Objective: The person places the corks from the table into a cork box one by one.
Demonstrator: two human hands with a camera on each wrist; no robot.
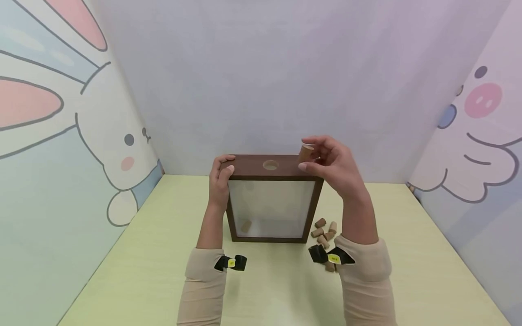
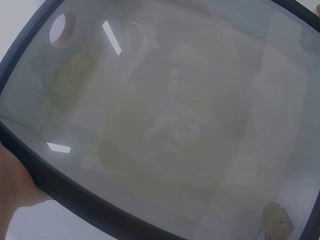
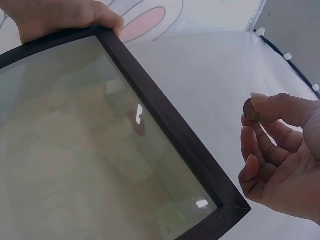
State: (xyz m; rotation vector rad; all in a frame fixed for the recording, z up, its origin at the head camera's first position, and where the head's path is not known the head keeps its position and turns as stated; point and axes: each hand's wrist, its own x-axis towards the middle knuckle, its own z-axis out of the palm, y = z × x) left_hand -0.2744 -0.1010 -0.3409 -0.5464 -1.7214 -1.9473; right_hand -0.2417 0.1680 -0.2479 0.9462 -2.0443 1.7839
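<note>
Head view: dark-framed box (image 1: pixel 249 167) standing upright mid-picture on the pale green surface (image 1: pixel 269 290), clear front panel (image 1: pixel 271 206) towards the camera, round hole (image 1: pixel 271 165) near the middle of its top. Left hand (image 1: pixel 219 183) bent over the box's upper-left corner, gripping it. Right hand (image 1: pixel 337 166) pinching a held cork (image 1: pixel 305 154) by thumb and fingertips, near the right end of the top, aside from the hole. Enclosed cork (image 1: pixel 246 226) low on the left behind the panel; loose corks (image 1: pixel 317 232) right of the box, close by the right sleeve (image 1: pixel 364 260). Could roll or scatter if brushed by that sleeve.

Left wrist view: panel across most of the picture, hole at upper left, enclosed cork at lower right. Only part of the left hand at the left edge; cannot tell finger shape from here. Might tip, box being narrow, if steadied less or knocked at the top.

Right wrist view: held cork at right, apart from the box's edge, remaining fingers loosely curled below. Could slip, with so small a pinch, or catch on the hole's rim if lowered off-centre or tilted.
</note>
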